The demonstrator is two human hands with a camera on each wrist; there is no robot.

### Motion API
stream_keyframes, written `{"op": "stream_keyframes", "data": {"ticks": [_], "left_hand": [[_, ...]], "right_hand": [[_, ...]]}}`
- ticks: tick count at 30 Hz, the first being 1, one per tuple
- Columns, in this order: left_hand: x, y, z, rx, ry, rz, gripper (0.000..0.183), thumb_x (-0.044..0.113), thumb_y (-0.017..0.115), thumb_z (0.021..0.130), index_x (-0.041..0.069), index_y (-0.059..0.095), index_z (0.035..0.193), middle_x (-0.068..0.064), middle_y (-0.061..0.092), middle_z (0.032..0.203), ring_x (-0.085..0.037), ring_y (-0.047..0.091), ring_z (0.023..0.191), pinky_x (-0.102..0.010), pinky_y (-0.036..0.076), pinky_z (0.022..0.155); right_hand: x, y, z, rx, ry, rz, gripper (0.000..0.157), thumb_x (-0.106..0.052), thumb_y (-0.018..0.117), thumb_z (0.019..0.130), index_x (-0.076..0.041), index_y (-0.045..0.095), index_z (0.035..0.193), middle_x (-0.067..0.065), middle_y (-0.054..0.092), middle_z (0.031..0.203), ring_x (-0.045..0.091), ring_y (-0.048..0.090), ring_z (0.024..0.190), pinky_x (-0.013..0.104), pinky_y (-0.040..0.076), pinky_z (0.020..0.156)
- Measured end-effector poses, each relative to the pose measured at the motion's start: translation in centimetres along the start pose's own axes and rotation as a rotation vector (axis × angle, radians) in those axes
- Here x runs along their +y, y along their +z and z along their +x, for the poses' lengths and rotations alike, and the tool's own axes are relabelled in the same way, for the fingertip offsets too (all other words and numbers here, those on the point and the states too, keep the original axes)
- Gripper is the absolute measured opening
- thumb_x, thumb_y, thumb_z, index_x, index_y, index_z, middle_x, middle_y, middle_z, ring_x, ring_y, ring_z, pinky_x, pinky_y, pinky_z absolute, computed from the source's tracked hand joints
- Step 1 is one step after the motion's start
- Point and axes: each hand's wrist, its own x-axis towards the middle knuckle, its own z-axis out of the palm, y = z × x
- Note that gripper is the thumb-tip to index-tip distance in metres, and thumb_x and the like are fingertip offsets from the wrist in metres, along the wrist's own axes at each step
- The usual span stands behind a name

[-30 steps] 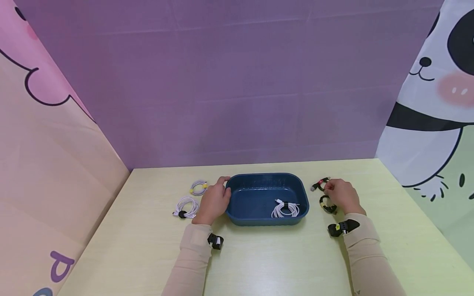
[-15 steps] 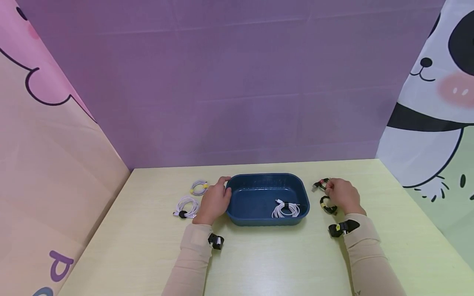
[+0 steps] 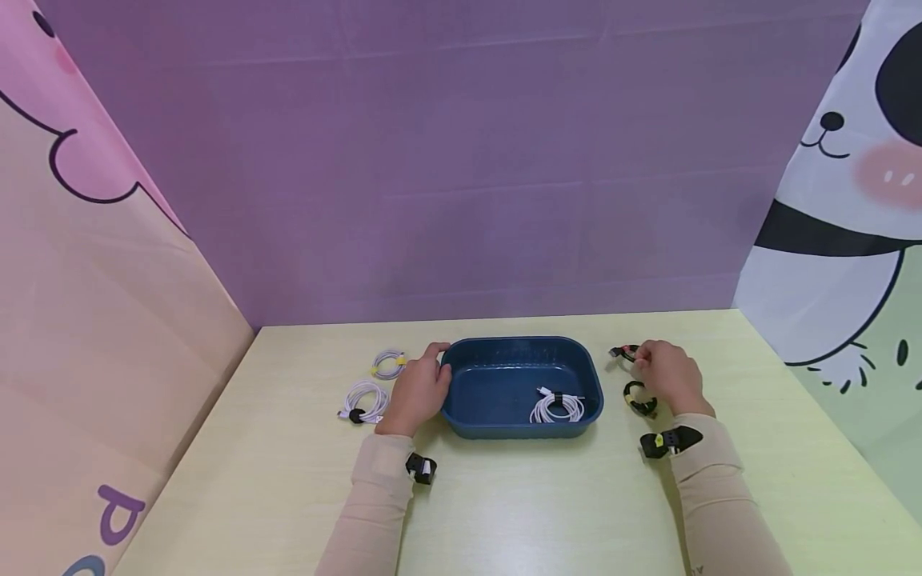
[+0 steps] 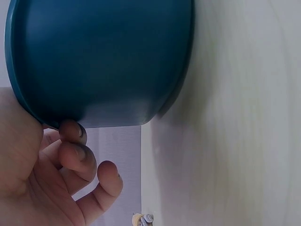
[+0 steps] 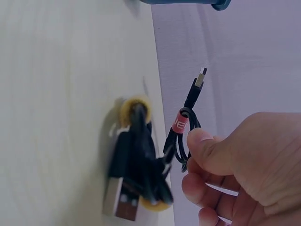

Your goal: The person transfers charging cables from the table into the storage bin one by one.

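My right hand (image 3: 670, 376) pinches a coiled black USB cable (image 5: 183, 136) with a red band between thumb and fingers. The coil is lifted above the table, its metal plug pointing up in the right wrist view. Below it lies another black USB cable (image 3: 638, 398) with yellow ties, its plug close to the camera in that view. My left hand (image 3: 419, 390) grips the left end of a blue plastic bin (image 3: 522, 432), fingertips at the outside of the rim. Inside the bin, at its right front, rests a coiled white cable (image 3: 557, 406) with a black strap.
Left of my left hand lie a white cable coil (image 3: 364, 402) with a black strap and a pale cable coil (image 3: 387, 365) with yellow ties. A purple cloth wall (image 3: 461, 160) stands behind the table (image 3: 519, 504).
My right hand has risen slightly, lifting the red-banded cable off the table. The left hand and bin have stayed in place.
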Motion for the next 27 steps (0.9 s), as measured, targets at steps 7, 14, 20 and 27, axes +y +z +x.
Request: {"op": "stream_keyframes", "data": {"ticks": [7,14,20,27], "left_hand": [[0.1,0.0,0.0,0.0,-0.005,0.005,0.041,0.015,0.055,0.104,0.007,0.053,0.145,0.0,0.048,0.062,-0.014,0.044,0.049,-0.027,0.033,0.049],[0.1,0.0,0.1,0.007,-0.004,0.008,0.041,0.015,0.056,0.104,0.007,0.053,0.144,0.0,0.048,0.062,-0.015,0.044,0.049,-0.027,0.033,0.049],[0.2,-0.1,0.0,0.006,-0.005,0.009,0.041,0.015,0.055,0.104,0.007,0.054,0.144,0.0,0.048,0.062,-0.014,0.044,0.048,-0.027,0.033,0.049],[0.2,0.0,-0.1,0.002,-0.014,-0.007,0.041,0.015,0.055,0.104,0.007,0.053,0.145,0.0,0.048,0.062,-0.014,0.044,0.049,-0.027,0.033,0.049]], "right_hand": [[-0.4,-0.5,-0.1,0.028,-0.019,0.006,0.014,-0.012,0.058,0.101,-0.002,0.067,0.097,0.018,0.07,0.092,0.029,0.063,0.074,0.042,0.048,0.063],[-0.8,-1.0,0.1,0.039,-0.032,0.014,0.014,-0.013,0.057,0.102,-0.002,0.066,0.098,0.018,0.07,0.094,0.029,0.063,0.075,0.042,0.048,0.065],[-1.2,-1.3,0.1,0.057,-0.029,0.022,0.013,-0.012,0.059,0.101,-0.002,0.067,0.099,0.017,0.07,0.093,0.03,0.063,0.077,0.043,0.049,0.067],[-1.7,-1.5,0.0,0.075,-0.042,0.033,0.011,-0.01,0.059,0.1,-0.002,0.066,0.099,0.016,0.069,0.09,0.029,0.061,0.076,0.042,0.048,0.067]]}}
